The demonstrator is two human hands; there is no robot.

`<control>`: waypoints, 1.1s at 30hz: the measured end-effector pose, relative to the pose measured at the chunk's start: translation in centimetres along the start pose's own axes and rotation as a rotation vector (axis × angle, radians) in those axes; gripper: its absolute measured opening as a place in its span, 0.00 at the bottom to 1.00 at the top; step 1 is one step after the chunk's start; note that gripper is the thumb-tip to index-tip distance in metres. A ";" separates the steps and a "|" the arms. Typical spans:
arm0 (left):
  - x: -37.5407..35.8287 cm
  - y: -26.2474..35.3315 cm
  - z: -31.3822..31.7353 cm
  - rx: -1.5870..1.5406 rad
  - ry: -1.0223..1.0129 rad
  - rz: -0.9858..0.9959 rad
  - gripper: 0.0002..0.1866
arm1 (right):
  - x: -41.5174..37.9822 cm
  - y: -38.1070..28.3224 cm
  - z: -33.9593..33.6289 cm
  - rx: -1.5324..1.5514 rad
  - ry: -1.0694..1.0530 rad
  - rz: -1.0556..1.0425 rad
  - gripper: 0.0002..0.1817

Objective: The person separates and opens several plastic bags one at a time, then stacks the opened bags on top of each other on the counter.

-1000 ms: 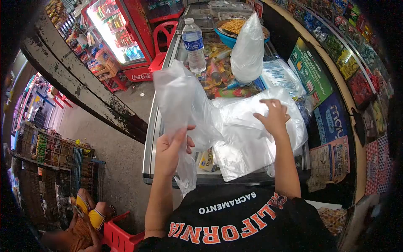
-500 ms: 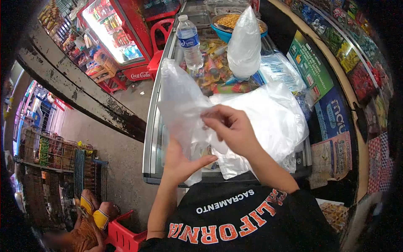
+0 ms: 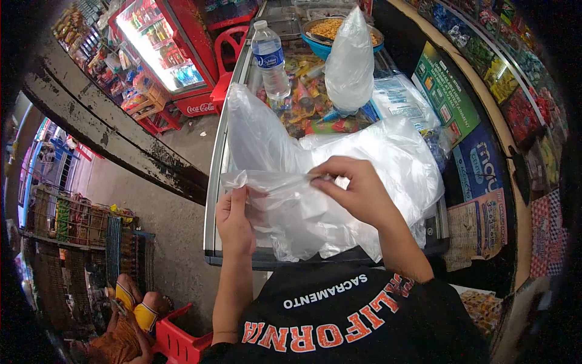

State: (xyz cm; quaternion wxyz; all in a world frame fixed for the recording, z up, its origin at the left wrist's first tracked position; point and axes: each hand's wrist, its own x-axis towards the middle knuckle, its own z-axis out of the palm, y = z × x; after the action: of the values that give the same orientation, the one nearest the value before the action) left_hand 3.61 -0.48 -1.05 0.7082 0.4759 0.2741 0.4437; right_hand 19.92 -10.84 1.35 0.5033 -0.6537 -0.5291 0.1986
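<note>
A clear plastic bag is stretched between my two hands over the front of the glass-topped counter. My left hand pinches its left end between thumb and fingers. At its upper right edge, my right hand grips the plastic with fingertips pressed together. Behind and to the right lies a pile of white plastic bags. A filled, cone-shaped clear bag rests just beyond my left hand. Another filled, pointed bag stands upright farther back.
A water bottle stands at the counter's back left, near a blue basin of peanuts. Left of the counter are a red chair and a drinks fridge. A person sits at the lower left, beside a red stool.
My left hand has closed on the bag after being spread open, and moved slightly left. The bag is now stretched sideways between my hands. My right hand has shifted slightly right.
</note>
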 end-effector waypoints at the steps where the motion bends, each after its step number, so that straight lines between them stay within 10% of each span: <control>1: 0.0 0.1 0.1 0.000 -0.002 0.000 0.14 | 0.2 -0.2 -0.3 -0.001 0.002 0.000 0.05; 8: -0.7 1.0 1.1 0.086 -0.065 -0.063 0.23 | 1.0 -3.2 -0.4 -0.211 0.213 -0.325 0.21; 13: -1.5 0.7 0.0 0.250 -0.188 0.013 0.27 | 1.2 -3.3 1.6 0.030 0.067 -0.163 0.10; 17: -1.5 0.8 -1.8 -0.452 -0.457 -0.063 0.38 | 0.9 -3.1 2.3 0.297 0.027 -0.044 0.05; 23: 0.1 0.4 0.3 0.290 -0.396 0.100 0.23 | 1.0 -2.4 4.3 0.244 0.050 -0.166 0.08; 27: -0.4 0.4 2.3 0.139 -0.276 0.271 0.09 | 0.6 -2.4 4.4 0.301 0.034 -0.015 0.09; 33: 0.6 -0.7 -0.6 -0.639 -0.379 -0.149 0.12 | 1.6 -0.7 4.6 0.597 0.357 -0.020 0.16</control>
State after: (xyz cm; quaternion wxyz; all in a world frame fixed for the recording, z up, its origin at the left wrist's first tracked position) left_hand 3.67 0.17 -1.94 0.8895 0.2834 0.0201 0.3580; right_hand 16.50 -7.45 0.52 0.7588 -0.4967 -0.3579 0.2223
